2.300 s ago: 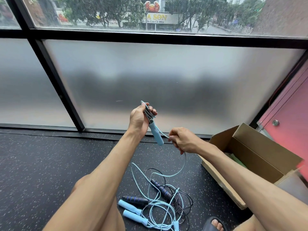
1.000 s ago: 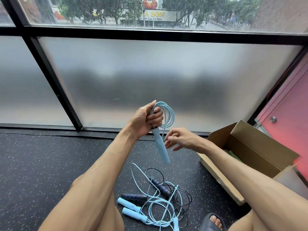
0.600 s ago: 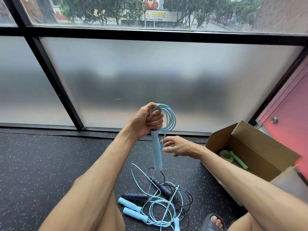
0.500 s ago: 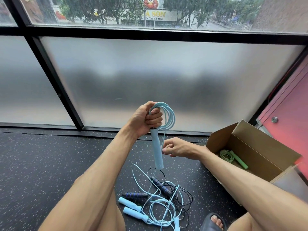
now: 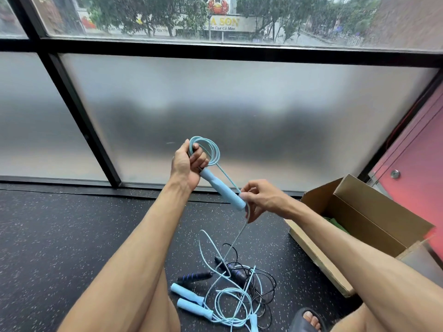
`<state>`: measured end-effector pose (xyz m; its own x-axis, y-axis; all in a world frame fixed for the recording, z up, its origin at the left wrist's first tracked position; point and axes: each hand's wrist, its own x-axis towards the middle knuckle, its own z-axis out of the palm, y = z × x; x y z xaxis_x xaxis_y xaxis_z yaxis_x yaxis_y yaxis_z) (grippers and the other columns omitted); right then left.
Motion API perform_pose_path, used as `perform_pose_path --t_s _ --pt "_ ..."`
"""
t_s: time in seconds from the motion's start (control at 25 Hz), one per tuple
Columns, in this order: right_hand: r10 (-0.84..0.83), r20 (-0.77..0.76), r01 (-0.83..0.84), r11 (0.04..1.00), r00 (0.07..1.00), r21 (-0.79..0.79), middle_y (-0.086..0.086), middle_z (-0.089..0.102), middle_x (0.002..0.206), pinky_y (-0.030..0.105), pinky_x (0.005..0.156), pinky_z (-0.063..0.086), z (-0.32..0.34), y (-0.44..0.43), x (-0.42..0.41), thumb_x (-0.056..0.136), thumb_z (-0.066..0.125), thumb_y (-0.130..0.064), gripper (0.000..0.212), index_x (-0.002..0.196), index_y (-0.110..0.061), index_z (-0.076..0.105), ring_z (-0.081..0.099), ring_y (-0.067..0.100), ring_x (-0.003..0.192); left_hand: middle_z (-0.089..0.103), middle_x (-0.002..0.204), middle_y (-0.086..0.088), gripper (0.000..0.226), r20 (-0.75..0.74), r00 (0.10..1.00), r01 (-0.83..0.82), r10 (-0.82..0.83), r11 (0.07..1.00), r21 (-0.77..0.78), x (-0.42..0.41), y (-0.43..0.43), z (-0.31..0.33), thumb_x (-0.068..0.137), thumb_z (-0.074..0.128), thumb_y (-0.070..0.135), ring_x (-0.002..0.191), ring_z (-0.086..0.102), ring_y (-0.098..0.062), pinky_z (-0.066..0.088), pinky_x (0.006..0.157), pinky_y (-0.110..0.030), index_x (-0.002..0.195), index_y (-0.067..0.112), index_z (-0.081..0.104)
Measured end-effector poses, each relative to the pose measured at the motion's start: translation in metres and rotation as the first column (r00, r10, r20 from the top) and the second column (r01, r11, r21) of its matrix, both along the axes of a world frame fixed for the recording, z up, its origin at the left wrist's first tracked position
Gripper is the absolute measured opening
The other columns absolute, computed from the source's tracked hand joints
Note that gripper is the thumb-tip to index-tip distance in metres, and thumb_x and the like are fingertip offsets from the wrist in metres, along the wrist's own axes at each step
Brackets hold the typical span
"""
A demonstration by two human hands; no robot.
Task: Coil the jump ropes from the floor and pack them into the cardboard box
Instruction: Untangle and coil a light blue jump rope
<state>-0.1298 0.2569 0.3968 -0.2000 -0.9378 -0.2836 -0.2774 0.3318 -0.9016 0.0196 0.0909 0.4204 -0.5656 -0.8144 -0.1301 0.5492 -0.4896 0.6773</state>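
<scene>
The left hand (image 5: pixel 188 164) is closed tight around the top of a handle (image 5: pixel 223 190) and around a small coil (image 5: pixel 211 152) of the light blue rope (image 5: pixel 236 243), held up in front of the window (image 5: pixel 239 116). The right hand (image 5: pixel 262 197) has its fingers curled and pinches the same rope just beside the lower end of the handle. From there the loose length hangs down to the pile (image 5: pixel 230 291) on the floor (image 5: pixel 72 236).

To do this step well, I think each new loop should be the same size as the coil, and the right hand should let the rope slide through the fingers so it does not twist. The left thumb should press every loop down before the next one comes.

What stands in the way is the pile itself: the hanging rope goes into a tangle with a black rope (image 5: pixel 268 283) and at least 2 more light blue handles (image 5: pixel 187 292), so a hard pull may lift all of them together. A sandal (image 5: pixel 309 318) is just beside the pile.

The cardboard box (image 5: pixel 374 212) stands open at the right, apart from the hands, with a green thing (image 5: pixel 334 224) partly visible inside.
</scene>
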Motion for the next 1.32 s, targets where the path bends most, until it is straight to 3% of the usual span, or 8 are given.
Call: perform_pose_path --t_s 0.16,0.32,0.56,0.8,0.92,1.04,1.16,1.32 --pt "-0.145 -0.136 0.107 0.961 0.980 -0.254 0.003 0.052 0.056 0.023 0.039 0.039 0.029 -0.002 -0.002 0.095 0.059 -0.009 0.016 0.091 0.002 0.070 0.046 0.013 0.044 0.022 0.039 0.008 0.042 0.081 0.996 -0.038 0.041 0.999 -0.034 0.003 -0.002 0.001 0.105 0.030 0.031 0.032 0.020 -0.008 0.026 0.037 -0.021 0.068 0.016 0.043" --pt "-0.295 -0.056 0.244 0.871 0.954 -0.427 -0.012 0.041 0.045 0.018 0.039 0.025 0.050 -0.005 -0.010 0.094 0.061 -0.010 0.019 0.084 0.001 0.073 0.030 0.004 0.039 0.022 0.039 0.008 0.040 0.132 0.991 -0.021 0.029 0.998 -0.060 -0.002 0.005 0.000 0.104 0.033 0.027 0.032 0.020 -0.008 0.025 0.037 -0.021 0.068 0.015 0.043" --pt "-0.315 -0.296 0.176 0.893 0.902 -0.414 -0.013 0.047 0.048 0.020 0.046 0.032 0.034 -0.003 -0.017 0.095 0.061 -0.018 0.020 0.081 -0.009 0.071 0.038 0.005 0.043 0.022 0.039 0.008 0.042 0.127 0.992 -0.016 0.024 0.998 -0.058 -0.004 0.005 -0.003 0.106 0.031 0.031 0.033 0.020 -0.008 0.025 0.037 -0.022 0.069 0.015 0.045" --pt "-0.235 -0.258 0.169 0.953 0.937 -0.252 0.016 0.067 0.067 0.044 0.051 0.058 0.017 0.002 -0.014 0.101 0.050 -0.011 0.009 0.097 -0.003 0.052 0.065 0.032 0.052 0.020 0.039 0.007 0.036 0.236 0.970 0.085 -0.060 0.991 -0.099 -0.007 0.010 -0.004 0.096 0.038 0.025 0.032 0.016 -0.010 0.017 0.038 -0.023 0.060 0.018 0.039" --pt "-0.262 -0.196 0.211 0.945 0.945 -0.250 0.018 0.070 0.079 0.050 0.065 0.059 0.015 0.000 -0.013 0.099 0.051 -0.006 0.012 0.110 -0.005 0.046 0.070 0.034 0.067 0.020 0.038 0.007 0.037 0.292 0.944 0.196 -0.152 0.972 -0.127 -0.011 0.018 -0.003 0.095 0.038 0.024 0.032 0.016 -0.010 0.010 0.044 -0.027 0.059 0.018 0.037" --pt "-0.348 -0.115 0.303 0.906 0.930 -0.297 0.020 0.067 0.079 0.055 0.062 0.058 0.014 -0.001 -0.015 0.100 0.050 -0.004 0.015 0.112 -0.006 0.041 0.067 0.036 0.063 0.020 0.040 0.007 0.038 0.357 0.902 0.314 -0.244 0.937 -0.152 -0.014 0.023 -0.006 0.097 0.037 0.025 0.033 0.017 -0.010 0.012 0.042 -0.025 0.061 0.017 0.039" --pt "-0.428 -0.117 0.357 0.852 0.896 -0.382 0.019 0.066 0.073 0.045 0.046 0.056 0.018 -0.001 -0.015 0.102 0.047 -0.008 0.011 0.107 -0.008 0.037 0.064 0.034 0.054 0.021 0.040 0.007 0.039 0.406 0.864 0.385 -0.300 0.911 -0.146 -0.014 0.026 -0.009 0.101 0.033 0.025 0.033 0.018 -0.009 0.020 0.038 -0.022 0.064 0.015 0.040" --pt "-0.479 -0.383 0.281 0.838 0.790 -0.468 0.008 0.066 0.067 0.040 0.047 0.051 0.015 0.002 -0.019 0.102 0.048 -0.015 0.010 0.096 -0.009 0.043 0.060 0.028 0.049 0.020 0.040 0.007 0.043 0.368 0.839 0.465 -0.401 0.879 -0.103 -0.012 0.027 -0.006 0.103 0.031 0.030 0.035 0.017 -0.009 0.020 0.040 -0.024 0.063 0.017 0.038"
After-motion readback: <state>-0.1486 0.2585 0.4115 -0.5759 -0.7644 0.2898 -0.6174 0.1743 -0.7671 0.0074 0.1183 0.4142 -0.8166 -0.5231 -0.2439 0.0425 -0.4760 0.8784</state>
